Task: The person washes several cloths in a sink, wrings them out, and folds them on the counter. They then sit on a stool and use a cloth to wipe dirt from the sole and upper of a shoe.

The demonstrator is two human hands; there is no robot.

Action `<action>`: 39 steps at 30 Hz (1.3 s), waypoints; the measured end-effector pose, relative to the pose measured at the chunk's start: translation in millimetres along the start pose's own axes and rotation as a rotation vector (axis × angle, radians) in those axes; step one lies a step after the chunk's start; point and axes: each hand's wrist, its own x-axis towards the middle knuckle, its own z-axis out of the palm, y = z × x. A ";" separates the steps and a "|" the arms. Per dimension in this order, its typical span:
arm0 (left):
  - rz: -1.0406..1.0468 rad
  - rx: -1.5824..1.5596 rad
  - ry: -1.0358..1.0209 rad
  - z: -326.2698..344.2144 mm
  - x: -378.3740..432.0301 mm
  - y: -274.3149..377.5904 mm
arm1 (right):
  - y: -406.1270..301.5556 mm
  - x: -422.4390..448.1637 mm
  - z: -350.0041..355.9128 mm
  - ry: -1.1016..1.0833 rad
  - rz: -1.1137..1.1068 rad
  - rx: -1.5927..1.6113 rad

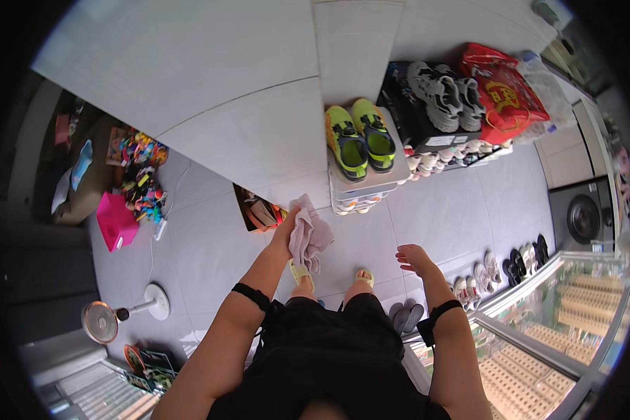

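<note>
A crumpled light pink cloth (pixel 311 236) hangs from my left hand (pixel 292 223), which grips its left edge. My right hand (pixel 413 259) holds nothing and hovers above the grey floor with its fingers apart. Ahead, a pair of yellow-green and dark sports shoes (pixel 354 147) rests on top of a stacked clear plastic shoe box (pixel 399 176). Grey-and-white sneakers (pixel 441 100) stand on a black shoe box (pixel 441 143) to the right of them. An open box with bags or similar items (pixel 257 212) is on the floor just left of the cloth.
A white wall corner (pixel 273 131) juts out ahead. At the left are a pink bin (pixel 116 223), scattered toys (pixel 144 184), a cable and a standing fan (pixel 101 321). A red bag (pixel 504 94) sits at the upper right. Several shoes (pixel 485 275) line the window side.
</note>
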 end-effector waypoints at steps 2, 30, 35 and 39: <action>-0.005 0.004 -0.065 19.4 4.8 -10.2 | 17.5 -16.4 6.6 -0.005 0.017 0.162; -0.493 0.174 0.211 -192.5 230.2 -145.6 | 445.2 215.3 335.3 -0.026 0.793 -0.071; -0.561 0.158 0.281 -219.6 253.5 -158.3 | 468.3 212.3 337.6 -0.164 0.837 -0.189; -0.521 0.225 0.380 -228.7 256.3 -148.3 | 426.9 224.6 327.8 -0.219 0.797 -0.252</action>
